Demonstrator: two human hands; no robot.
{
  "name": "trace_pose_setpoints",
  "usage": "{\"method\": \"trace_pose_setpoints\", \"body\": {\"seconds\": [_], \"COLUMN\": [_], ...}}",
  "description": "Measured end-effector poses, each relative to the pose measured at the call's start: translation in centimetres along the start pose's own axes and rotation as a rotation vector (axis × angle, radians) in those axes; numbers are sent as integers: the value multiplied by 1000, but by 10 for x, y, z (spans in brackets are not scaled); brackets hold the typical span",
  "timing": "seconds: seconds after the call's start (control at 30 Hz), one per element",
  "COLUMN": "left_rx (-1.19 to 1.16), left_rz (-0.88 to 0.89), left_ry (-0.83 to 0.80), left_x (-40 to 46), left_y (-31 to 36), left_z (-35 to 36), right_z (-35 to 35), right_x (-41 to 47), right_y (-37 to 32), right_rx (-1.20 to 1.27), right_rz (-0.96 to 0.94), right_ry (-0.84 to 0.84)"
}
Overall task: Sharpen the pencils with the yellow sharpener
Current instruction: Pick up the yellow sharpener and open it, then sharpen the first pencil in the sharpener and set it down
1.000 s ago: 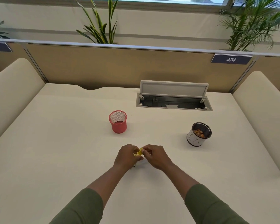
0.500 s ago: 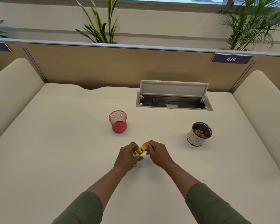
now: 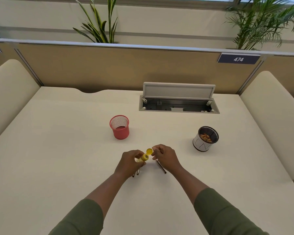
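My left hand [image 3: 130,162] grips the yellow sharpener [image 3: 144,157] above the middle of the table, its opening turned toward me. The sharpener's round yellow lid [image 3: 149,151] stands flipped open, and my right hand [image 3: 164,156] touches its edge with curled fingertips. A dark pencil [image 3: 161,166] lies on the table under my right hand. Two more pencil ends [image 3: 136,173] stick out from under my left wrist.
A red mesh cup [image 3: 119,127] stands behind my hands to the left. A white and black cup [image 3: 205,138] with shavings in it is at the right. An open cable hatch [image 3: 178,98] sits at the back of the table.
The yellow lid has swung open from the sharpener body. My hands have drifted slightly apart, uncovering the pencil under my right hand.
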State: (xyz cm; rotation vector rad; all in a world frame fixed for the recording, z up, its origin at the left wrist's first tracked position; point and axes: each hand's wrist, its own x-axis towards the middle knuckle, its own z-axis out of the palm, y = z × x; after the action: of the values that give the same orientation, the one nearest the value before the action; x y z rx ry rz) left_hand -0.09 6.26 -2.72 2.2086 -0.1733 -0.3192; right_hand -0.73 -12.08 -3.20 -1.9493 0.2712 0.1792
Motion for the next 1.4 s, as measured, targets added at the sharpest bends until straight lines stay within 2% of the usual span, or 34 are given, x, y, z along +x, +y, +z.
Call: {"method": "trace_pose_setpoints", "body": {"seconds": [0.1,0.2,0.33,0.53,0.67,0.93,1.1,1.4], "left_rx": [12,18,38,31,15,5,-7,8], "left_rz": [7,14,10,2,-20,-26,-28,9], "left_ry": [35,55,51,42,46,40,52,49], "left_x": [3,5,6,4,3,3,3,1], "left_y": [-3,-4,-4,-4,-3,0,3,10], "left_z": [-4,-6,-6,-2,1,5,9,9], "right_z": [-9,-13,-11,-5,-10,-20,-21,-26], "right_x": [5,6,1,-3,-7,-18,-23,-29], "right_y": [14,28,37,43,42,28,20,15], "right_rx": [-224,-415,-560,-680,-650,-174,-166,-305], "right_rz": [44,121,103,34,9,-4,-52,-200], "right_ry": [69,3,-106,-94,-111,-76,-52,-15]}}
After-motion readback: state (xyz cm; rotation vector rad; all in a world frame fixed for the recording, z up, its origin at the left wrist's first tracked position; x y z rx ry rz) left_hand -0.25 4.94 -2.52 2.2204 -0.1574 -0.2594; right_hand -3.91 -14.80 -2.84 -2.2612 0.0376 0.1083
